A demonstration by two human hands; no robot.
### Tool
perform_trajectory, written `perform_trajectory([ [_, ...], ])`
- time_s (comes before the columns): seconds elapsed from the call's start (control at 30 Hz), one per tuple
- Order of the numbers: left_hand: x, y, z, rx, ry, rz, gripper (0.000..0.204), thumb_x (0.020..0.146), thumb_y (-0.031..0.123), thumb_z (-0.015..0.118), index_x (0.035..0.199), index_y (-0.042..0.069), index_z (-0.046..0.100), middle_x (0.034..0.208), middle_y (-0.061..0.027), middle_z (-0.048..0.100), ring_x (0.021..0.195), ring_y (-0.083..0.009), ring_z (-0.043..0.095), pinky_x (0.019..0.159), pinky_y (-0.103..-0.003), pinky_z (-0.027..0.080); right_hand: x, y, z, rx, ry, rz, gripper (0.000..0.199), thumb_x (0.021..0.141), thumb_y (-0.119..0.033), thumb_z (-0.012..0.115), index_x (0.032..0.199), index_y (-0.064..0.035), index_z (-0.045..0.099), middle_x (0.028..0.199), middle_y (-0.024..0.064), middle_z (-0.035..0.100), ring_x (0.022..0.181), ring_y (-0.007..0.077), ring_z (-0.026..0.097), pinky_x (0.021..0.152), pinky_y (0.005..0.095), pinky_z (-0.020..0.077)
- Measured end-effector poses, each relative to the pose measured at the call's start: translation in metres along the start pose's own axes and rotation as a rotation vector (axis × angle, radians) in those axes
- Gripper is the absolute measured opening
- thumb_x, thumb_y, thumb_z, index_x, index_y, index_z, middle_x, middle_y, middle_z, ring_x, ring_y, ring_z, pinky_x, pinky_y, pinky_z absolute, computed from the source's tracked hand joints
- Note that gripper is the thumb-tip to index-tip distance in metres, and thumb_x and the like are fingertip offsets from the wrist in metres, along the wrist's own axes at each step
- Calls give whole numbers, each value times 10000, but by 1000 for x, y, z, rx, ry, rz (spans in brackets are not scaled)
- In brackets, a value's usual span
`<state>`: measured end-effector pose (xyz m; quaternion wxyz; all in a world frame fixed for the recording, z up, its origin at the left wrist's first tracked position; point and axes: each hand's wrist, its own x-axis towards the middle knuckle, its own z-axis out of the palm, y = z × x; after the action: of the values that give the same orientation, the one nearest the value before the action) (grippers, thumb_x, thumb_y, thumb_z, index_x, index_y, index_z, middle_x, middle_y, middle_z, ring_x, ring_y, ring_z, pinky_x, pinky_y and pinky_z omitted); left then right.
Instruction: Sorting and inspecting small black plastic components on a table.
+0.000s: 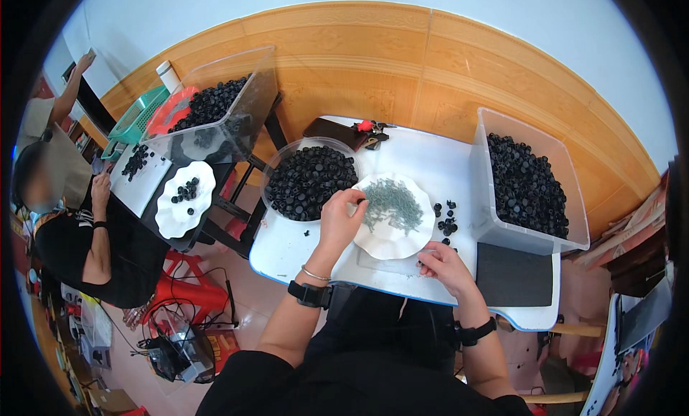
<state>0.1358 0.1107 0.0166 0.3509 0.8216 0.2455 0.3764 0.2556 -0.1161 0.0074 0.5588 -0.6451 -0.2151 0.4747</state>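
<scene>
Screws [391,205] heaped on white plate [402,240], axes jumbled; left hand [339,216] pinching one, right hand [443,264] curled, grip unclear.

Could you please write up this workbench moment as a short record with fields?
Left hand: fingers at the rim of the white scalloped plate, by the grey screws
Right hand: resting at the table's near edge; grip unclear
Round clear bowl: full of black caps
Clear bin: at right, black caps inside
Loose caps: few, beside the plate
Nearby: another person seated at a second table
</scene>
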Motion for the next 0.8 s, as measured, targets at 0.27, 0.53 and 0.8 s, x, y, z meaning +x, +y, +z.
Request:
perform_trajectory([
  [0.27,-16,12,-3,-18,-33,41,121,753,55,677,866,19,652,786,-99,636,751,-222,625,681,-309,479,-6,-1,-6,-105,-7,-47,287,866,-151,629,1084,18,544,804,70,618,677,101,589,609,212,466],
  [0.53,-31,23,-17,17,1,51,115,763,16,666,877,15,654,806,-90,631,748,-185,627,707,-290,495,-22,-10,-10,-244,39,-53,264,841,-51,621,1085,36,570,781,50,619,698,105,604,624,216,479],
  [0.8,-33,62,-24,-908,-404,-307,199,850,-40,581,1048,-26,590,1026,-109,631,948,-203,640,825,-285,521,-56,-49,-1,-233,141,-310,165,831,-1,626,992,31,636,827,69,659,748,111,639,686,222,510],
])
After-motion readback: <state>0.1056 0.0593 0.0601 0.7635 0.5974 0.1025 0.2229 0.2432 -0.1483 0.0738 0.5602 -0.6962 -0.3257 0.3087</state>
